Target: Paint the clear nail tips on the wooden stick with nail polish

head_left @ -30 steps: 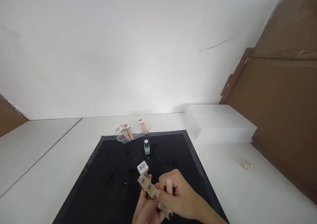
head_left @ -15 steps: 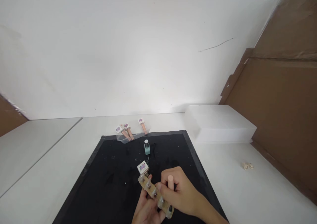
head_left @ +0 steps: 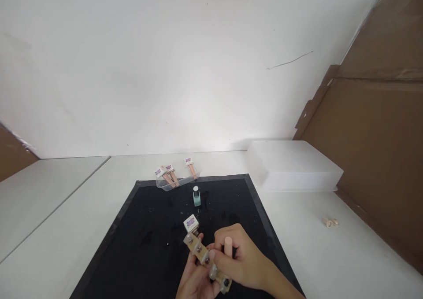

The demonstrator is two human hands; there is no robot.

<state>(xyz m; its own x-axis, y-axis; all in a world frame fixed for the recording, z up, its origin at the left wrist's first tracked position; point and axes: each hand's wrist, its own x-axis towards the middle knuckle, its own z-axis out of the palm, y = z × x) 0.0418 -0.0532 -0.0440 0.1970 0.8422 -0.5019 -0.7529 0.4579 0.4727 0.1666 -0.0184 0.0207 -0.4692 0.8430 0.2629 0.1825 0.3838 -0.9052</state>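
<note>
Head view: left hand [head_left: 197, 285] is palm up over the near part of the mat [head_left: 148, 248], fingers curled round a pale strip [head_left: 202, 254], gripping it from below. Strip is the main item: over the near part of the mat, slanted with its far end toward the mat's left edge and its near end toward the right edge; clear lumps with dark spots along it. Right hand [head_left: 243, 257], also over the near part of the mat, has fingers closed around a pink stick [head_left: 228, 247], top end poking up out of the fist; lower end hidden. Right thumb overlaps the strip's middle; can't tell if it presses. Labelled bottle [head_left: 191, 223], white and square, sits around the middle of the mat, just past the strip's far end; can't tell if they touch. Mint bottle [head_left: 197, 198] with a white-topped dark cap is upright on the far part of the mat. Clear tray [head_left: 184, 182] straddles the mat's far edge, three pink handles with labelled white ends in it. Off the mat's right side, on the white desk [head_left: 333, 255]: frosted box [head_left: 297, 180] near its far right corner, two small cream pieces [head_left: 328, 222] further out.
</note>
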